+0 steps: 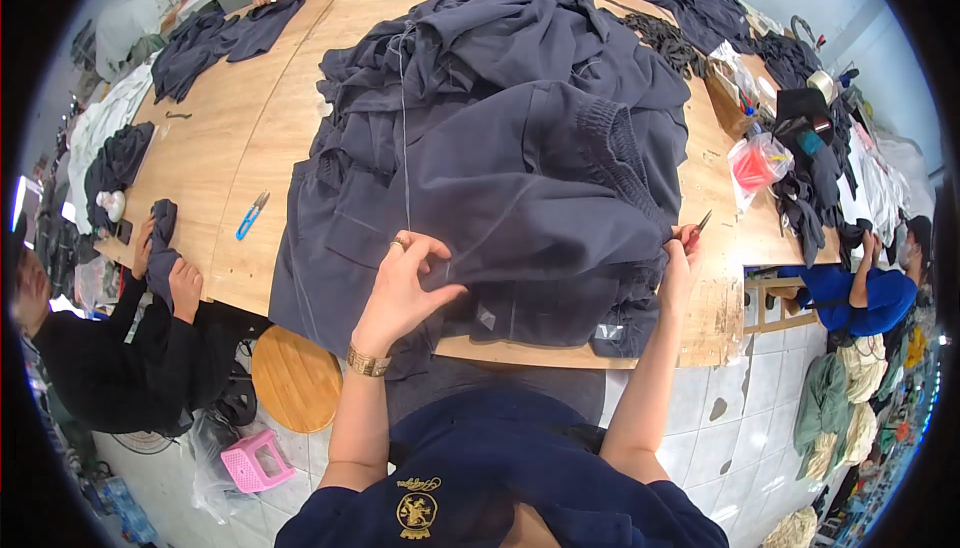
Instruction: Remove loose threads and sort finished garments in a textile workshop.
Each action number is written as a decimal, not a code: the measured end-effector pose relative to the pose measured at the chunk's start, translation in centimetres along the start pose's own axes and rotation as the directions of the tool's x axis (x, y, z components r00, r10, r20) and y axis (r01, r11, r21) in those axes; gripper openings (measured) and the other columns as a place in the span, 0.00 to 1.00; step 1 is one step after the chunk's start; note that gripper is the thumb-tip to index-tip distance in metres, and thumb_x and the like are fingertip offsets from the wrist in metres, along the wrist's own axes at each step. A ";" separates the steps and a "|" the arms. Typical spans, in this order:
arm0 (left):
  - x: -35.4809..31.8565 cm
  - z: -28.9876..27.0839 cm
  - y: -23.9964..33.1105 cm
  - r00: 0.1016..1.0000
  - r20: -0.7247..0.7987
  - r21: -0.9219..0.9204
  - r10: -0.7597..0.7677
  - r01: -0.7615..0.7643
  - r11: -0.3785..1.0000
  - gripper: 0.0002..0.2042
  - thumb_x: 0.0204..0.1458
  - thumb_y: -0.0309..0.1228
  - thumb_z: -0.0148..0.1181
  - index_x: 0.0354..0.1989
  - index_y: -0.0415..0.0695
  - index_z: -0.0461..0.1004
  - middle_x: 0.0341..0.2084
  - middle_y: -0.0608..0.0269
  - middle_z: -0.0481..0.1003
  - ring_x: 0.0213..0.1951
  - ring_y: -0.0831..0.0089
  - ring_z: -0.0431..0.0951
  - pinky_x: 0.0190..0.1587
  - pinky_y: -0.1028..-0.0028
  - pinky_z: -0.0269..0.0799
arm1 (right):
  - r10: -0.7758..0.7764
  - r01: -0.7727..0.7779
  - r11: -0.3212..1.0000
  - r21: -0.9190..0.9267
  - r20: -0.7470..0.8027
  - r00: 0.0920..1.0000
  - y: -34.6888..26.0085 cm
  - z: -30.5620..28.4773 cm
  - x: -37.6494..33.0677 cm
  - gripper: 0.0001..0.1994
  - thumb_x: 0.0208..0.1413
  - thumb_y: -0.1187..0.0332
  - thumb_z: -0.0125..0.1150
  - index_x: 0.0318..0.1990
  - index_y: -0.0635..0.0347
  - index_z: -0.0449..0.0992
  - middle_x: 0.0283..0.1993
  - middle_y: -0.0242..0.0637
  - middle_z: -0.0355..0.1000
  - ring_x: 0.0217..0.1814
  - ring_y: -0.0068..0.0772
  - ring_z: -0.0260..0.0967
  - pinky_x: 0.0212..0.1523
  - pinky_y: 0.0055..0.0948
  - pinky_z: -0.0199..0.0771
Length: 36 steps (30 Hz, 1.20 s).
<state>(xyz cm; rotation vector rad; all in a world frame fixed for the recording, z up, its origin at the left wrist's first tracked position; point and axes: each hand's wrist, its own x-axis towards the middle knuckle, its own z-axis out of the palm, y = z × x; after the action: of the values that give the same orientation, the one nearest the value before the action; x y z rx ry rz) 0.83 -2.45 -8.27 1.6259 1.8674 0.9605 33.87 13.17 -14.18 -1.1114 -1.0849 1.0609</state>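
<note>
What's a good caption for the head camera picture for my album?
Left hand pinches a dark navy garment; right hand holds red-handled snips.

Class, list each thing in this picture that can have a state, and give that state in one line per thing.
Left hand: pinching a fold of the dark garment.
Right hand: closed on the thread snips.
Thread snips: held, tips pointing up at the garment's edge.
Dark garment: spread on top of the heap.
Blue snips: lying unused on the wooden table.
Round stool: unoccupied.
</note>
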 end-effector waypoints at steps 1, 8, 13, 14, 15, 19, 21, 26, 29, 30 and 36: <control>0.0 0.0 0.0 0.998 -0.041 -0.028 0.042 -0.043 0.999 0.20 0.31 0.29 0.74 0.32 0.42 0.70 0.32 0.62 0.67 0.29 0.73 0.68 0.35 0.74 0.69 | 0.002 -0.002 1.000 0.004 -0.006 1.000 -0.3 0.1 -0.1 0.08 0.45 0.83 0.48 0.32 0.60 0.61 0.34 0.31 0.62 0.36 0.20 0.58 0.41 0.18 0.59; 1.2 1.2 -0.1 0.970 -0.242 -0.056 0.007 -0.021 0.998 0.15 0.37 0.27 0.70 0.33 0.41 0.72 0.28 0.65 0.70 0.30 0.74 0.70 0.32 0.77 0.66 | -0.372 0.368 0.918 -0.147 -0.002 0.928 -6.5 5.8 -1.4 0.11 0.46 0.81 0.58 0.30 0.62 0.60 0.33 0.34 0.64 0.39 0.27 0.62 0.47 0.24 0.60; 2.6 2.6 2.1 0.892 -0.427 0.020 0.147 -0.154 0.988 0.13 0.39 0.26 0.67 0.35 0.40 0.72 0.33 0.58 0.72 0.36 0.61 0.73 0.39 0.69 0.68 | -0.497 0.528 0.798 -0.291 0.179 0.849 -8.9 11.1 -1.4 0.08 0.48 0.79 0.59 0.30 0.63 0.64 0.22 0.34 0.64 0.24 0.23 0.62 0.28 0.23 0.65; 2.4 2.9 2.3 0.880 -0.444 0.024 0.168 -0.175 0.984 0.13 0.40 0.26 0.67 0.34 0.41 0.73 0.33 0.58 0.72 0.37 0.61 0.72 0.40 0.68 0.68 | -0.483 0.522 0.795 -0.309 0.200 0.853 -9.1 11.4 -1.8 0.08 0.48 0.79 0.59 0.30 0.63 0.64 0.22 0.35 0.65 0.23 0.24 0.62 0.28 0.24 0.65; 2.2 3.2 2.5 0.867 -0.463 0.027 0.185 -0.194 0.981 0.12 0.40 0.25 0.66 0.34 0.41 0.73 0.33 0.58 0.71 0.37 0.61 0.71 0.41 0.68 0.67 | -0.470 0.515 0.796 -0.319 0.209 0.857 -9.1 11.7 -2.2 0.08 0.48 0.79 0.59 0.30 0.63 0.63 0.22 0.35 0.65 0.23 0.25 0.62 0.27 0.24 0.65; 1.8 3.9 2.9 0.831 -0.488 0.091 0.268 -0.257 0.962 0.08 0.44 0.22 0.62 0.33 0.41 0.73 0.33 0.58 0.71 0.38 0.61 0.71 0.42 0.69 0.67 | -0.401 0.452 0.836 -0.311 0.216 0.890 -8.4 11.6 -4.4 0.10 0.48 0.79 0.58 0.28 0.62 0.60 0.22 0.32 0.63 0.22 0.21 0.59 0.25 0.21 0.61; 2.2 4.1 3.1 0.825 -0.490 0.095 0.280 -0.269 0.958 0.07 0.45 0.22 0.61 0.34 0.41 0.74 0.33 0.57 0.71 0.38 0.62 0.71 0.42 0.69 0.67 | -0.304 0.344 0.919 -0.193 0.210 0.929 -7.9 11.3 -5.5 0.11 0.49 0.80 0.57 0.27 0.61 0.58 0.23 0.30 0.62 0.24 0.16 0.58 0.25 0.18 0.60; 3.0 4.4 3.9 0.825 -0.491 0.045 0.280 -0.298 0.954 0.08 0.44 0.20 0.59 0.34 0.41 0.74 0.33 0.58 0.70 0.38 0.60 0.69 0.42 0.67 0.65 | -0.177 0.241 0.953 -0.183 0.309 0.935 -6.7 11.3 -7.6 0.11 0.49 0.80 0.57 0.28 0.61 0.58 0.21 0.27 0.62 0.22 0.11 0.57 0.21 0.15 0.58; 2.9 4.5 4.1 0.815 -0.513 0.049 0.268 -0.283 0.958 0.08 0.45 0.19 0.57 0.35 0.41 0.74 0.33 0.58 0.71 0.38 0.61 0.69 0.42 0.67 0.65 | -0.157 0.228 0.949 -0.219 0.302 0.940 -4.7 10.9 -7.4 0.10 0.49 0.80 0.57 0.29 0.62 0.60 0.21 0.29 0.63 0.18 0.13 0.58 0.19 0.17 0.59; 2.7 4.5 3.9 0.814 -0.520 0.055 0.258 -0.269 0.962 0.09 0.45 0.18 0.57 0.35 0.41 0.73 0.33 0.59 0.71 0.38 0.61 0.69 0.42 0.67 0.65 | -0.134 0.211 0.945 -0.249 0.296 0.946 -4.3 10.9 -7.3 0.10 0.49 0.79 0.58 0.29 0.62 0.60 0.21 0.29 0.64 0.18 0.14 0.58 0.19 0.17 0.59; 1.8 4.6 2.7 0.839 -0.486 0.079 0.245 -0.237 0.968 0.10 0.43 0.18 0.58 0.35 0.42 0.76 0.32 0.60 0.71 0.38 0.62 0.69 0.41 0.68 0.66 | -0.185 0.278 0.915 -0.293 0.307 0.933 -4.6 11.2 -7.4 0.10 0.49 0.79 0.58 0.29 0.63 0.60 0.20 0.31 0.64 0.17 0.15 0.58 0.19 0.18 0.59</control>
<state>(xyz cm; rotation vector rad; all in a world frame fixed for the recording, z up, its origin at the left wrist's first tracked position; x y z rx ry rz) 5.65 0.30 -8.99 1.7755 2.0113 1.6024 22.17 6.84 -9.29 -1.0804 -1.6248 0.8738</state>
